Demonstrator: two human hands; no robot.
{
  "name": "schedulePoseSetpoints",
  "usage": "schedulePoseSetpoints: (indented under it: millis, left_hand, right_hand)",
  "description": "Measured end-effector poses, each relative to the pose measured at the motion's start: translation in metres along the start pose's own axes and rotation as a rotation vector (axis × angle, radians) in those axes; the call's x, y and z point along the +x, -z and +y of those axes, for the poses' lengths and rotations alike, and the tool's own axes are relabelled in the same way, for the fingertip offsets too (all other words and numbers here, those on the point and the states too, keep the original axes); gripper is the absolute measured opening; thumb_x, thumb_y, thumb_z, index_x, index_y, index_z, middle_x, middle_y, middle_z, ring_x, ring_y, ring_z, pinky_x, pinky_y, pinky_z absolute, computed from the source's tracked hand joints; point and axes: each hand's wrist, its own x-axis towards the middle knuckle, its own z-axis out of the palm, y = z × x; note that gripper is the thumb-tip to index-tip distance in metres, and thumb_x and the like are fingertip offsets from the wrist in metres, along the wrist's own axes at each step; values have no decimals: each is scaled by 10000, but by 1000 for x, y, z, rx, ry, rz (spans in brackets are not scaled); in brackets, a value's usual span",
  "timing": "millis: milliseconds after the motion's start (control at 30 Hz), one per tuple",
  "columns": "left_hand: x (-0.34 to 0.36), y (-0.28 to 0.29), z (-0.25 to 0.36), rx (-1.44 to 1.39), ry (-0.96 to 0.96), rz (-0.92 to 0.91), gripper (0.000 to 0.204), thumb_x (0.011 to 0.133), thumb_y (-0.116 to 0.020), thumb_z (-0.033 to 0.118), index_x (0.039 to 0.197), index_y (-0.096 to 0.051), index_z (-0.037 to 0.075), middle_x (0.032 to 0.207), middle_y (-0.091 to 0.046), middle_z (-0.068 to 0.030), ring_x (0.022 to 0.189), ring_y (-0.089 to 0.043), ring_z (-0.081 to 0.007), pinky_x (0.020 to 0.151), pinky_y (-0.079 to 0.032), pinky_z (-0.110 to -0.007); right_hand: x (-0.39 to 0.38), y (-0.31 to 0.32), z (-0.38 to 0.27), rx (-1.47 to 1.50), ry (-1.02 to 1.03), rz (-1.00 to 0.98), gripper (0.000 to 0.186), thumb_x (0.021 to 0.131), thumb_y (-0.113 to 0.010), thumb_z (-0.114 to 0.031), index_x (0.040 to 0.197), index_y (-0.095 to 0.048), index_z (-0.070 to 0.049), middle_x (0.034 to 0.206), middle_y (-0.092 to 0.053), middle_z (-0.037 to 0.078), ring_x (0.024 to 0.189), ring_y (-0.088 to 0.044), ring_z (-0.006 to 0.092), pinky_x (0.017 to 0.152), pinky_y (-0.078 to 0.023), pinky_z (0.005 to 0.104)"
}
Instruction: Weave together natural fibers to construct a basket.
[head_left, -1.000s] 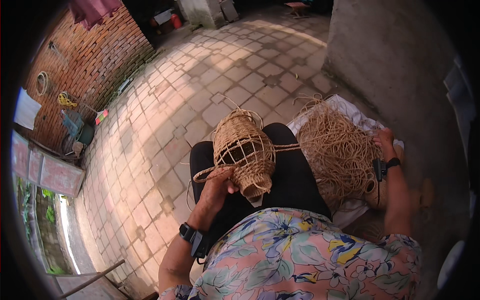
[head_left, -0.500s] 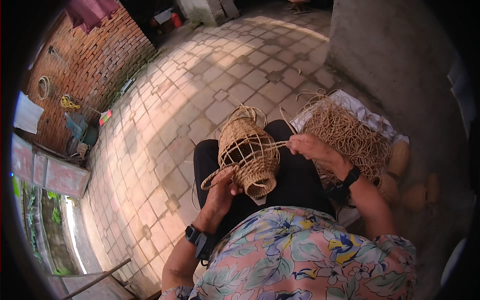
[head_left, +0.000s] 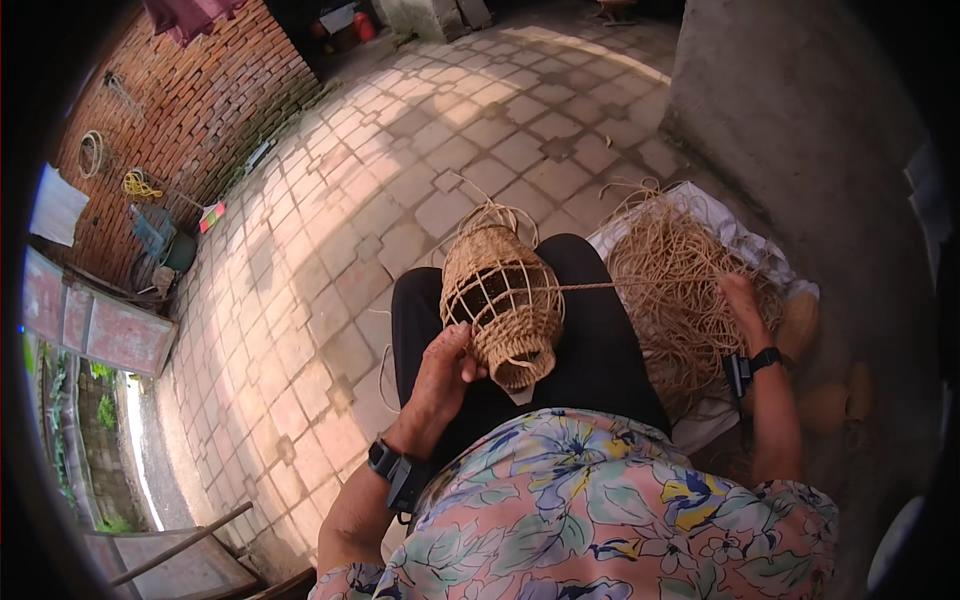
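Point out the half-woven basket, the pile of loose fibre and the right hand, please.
half-woven basket [head_left: 500,300], head view, on its woven side.
pile of loose fibre [head_left: 670,270], head view, mid-heap.
right hand [head_left: 738,305], head view, back of hand.

The fingertips of the left hand [head_left: 445,372] are tucked behind the lower side of the woven basket [head_left: 502,297] at the frame's centre, so how they grip it cannot be told, and the basket's far side and inside are mostly dark. The right hand [head_left: 738,303], at centre right, sinks its fingers into the pile of straw cord [head_left: 672,280], hiding whether they pinch a strand. At upper left, small coils on the brick wall [head_left: 190,95] are too small to identify, and the frame's rim is black, cutting off the wooden bench [head_left: 185,560] at lower left.
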Motion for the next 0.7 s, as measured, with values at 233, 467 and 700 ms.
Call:
schedulePoseSetpoints:
  millis: [233,467,700]
  left_hand:
    - [-1,4,-1,-9,0,10,252,955,-534,291,940,-547,40,738,-541,-3,486,-464,-68,568,-483,-231]
    - [-4,8,0,8,-11,10,268,958,-530,298,957,-549,31,730,-532,1,475,-434,-62,577,-493,-231]
    - [-6,-9,20,315,84,243,279,921,-587,308,1032,-570,53,740,-566,-14,525,-498,-55,598,-500,-235]
  right_hand:
    - [-3,11,0,-48,-10,39,321,882,-551,-282,643,-526,-70,628,-487,-2,586,-455,104,575,-389,295]
    - [2,1,-3,-187,-76,58,319,857,-555,-297,638,-496,-72,594,-446,-8,540,-423,110,518,-358,299]
    - [22,-4,63,-463,-24,-21,353,866,-570,-313,653,-493,-42,590,-428,49,544,-420,199,556,-374,412]
